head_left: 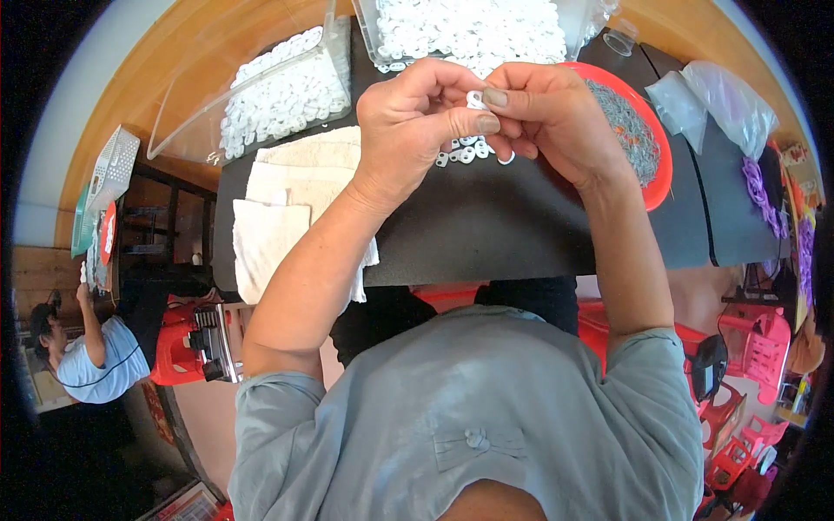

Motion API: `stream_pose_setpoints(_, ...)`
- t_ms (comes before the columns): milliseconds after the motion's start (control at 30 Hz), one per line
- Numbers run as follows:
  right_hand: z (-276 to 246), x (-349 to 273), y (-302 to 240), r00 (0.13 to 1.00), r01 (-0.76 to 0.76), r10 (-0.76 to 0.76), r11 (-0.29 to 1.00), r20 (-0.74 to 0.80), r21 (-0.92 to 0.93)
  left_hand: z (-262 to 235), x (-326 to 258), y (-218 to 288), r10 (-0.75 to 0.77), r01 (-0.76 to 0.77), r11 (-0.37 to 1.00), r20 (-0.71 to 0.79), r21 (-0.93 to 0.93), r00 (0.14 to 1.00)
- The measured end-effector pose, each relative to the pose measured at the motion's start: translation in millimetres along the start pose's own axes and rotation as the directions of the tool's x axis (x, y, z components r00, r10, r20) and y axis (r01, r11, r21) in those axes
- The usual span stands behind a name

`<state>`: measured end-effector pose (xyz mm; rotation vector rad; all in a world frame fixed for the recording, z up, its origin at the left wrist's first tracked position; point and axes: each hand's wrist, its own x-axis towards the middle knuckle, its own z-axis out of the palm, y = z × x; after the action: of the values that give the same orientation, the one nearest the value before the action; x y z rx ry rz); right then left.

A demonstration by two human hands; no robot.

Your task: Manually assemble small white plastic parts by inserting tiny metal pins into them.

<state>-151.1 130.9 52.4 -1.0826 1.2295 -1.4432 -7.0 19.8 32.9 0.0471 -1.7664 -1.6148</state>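
Note:
Over the middle of the dark table, my two hands meet at a small white oval plastic piece with a hole. My left hand is closed in a pinch, thumb and fingertips around the piece. My right hand is also closed, its thumb pressed against the piece's right edge. Whatever else sits between the right fingertips is hidden. Just below the fingers lie several loose white plastic pieces. Right of my right hand stands a red basin with a tangle of small grey metal bits and a few orange specks.
Two clear bins hold white pieces: one tilted at left, one at the far edge. Folded cream towels lie left on the dark table. Clear plastic bags rest far right. A co-worker sits at left.

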Motion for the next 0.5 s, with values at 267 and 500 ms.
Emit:
stream_pose_setpoints(267,6.1,-1.3,0.0,1.0,-0.021,0.021,0.998,0.001,0.063,3.1,-2.9,-4.9,0.065,-0.065,0.984,-0.004,-0.165,0.998)
stream_pose_setpoints(500,11.2,1.8,4.9,1.0,-0.014,0.011,0.989,0.021,0.145,-2.6,-4.2,3.1,0.071,-0.071,0.993,-0.007,-0.093,0.997)
